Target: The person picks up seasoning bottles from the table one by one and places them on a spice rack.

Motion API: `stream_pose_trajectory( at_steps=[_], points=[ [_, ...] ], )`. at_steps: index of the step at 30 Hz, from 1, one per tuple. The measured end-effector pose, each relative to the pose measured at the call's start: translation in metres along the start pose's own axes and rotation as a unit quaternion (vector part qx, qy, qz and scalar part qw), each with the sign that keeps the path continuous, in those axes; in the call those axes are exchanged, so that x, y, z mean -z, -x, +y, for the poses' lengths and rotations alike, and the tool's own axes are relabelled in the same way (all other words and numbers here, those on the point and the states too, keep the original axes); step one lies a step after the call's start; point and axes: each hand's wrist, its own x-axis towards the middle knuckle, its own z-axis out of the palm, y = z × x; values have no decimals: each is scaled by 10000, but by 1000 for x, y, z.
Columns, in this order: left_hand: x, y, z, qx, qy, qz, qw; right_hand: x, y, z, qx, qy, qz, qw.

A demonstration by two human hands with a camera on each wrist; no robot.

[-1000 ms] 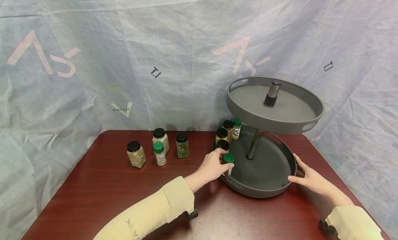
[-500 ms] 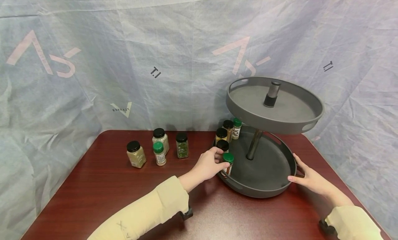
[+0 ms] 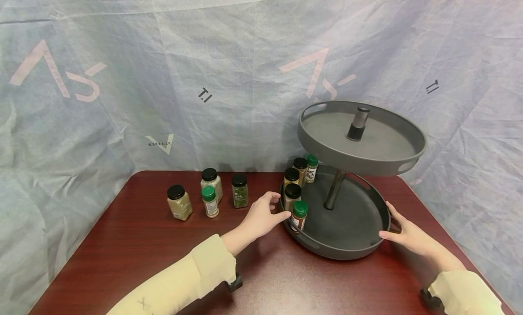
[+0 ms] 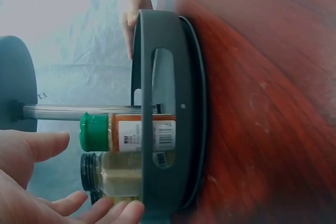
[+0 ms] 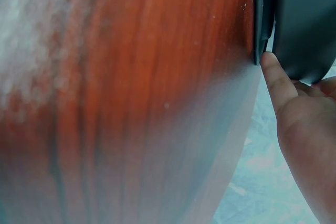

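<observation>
Jar with green cap (image 3: 298, 222), upright in the lower tray (image 3: 347, 228) of a two-tier stand (image 3: 392, 138), near left edge; black-capped jar (image 3: 292, 200) just beside it. Left hand (image 3: 262, 216): holding nothing, thumb and fingers parted wide by that edge, fingertip contact hard to tell. Right hand (image 3: 410, 234): fingers extended, touching the lower tray's right side. Four further jars (image 3: 240, 197) stand on the table (image 3: 143, 251), left of the tray
</observation>
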Motion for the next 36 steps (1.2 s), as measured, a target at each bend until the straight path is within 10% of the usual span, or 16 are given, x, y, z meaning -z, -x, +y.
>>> stream_pose_trajectory(
  at_steps=[36],
  points=[
    [-37, 3, -45, 297, 35, -842, 9960, 0, 0, 4, -67, 12, -69, 10000]
  ],
)
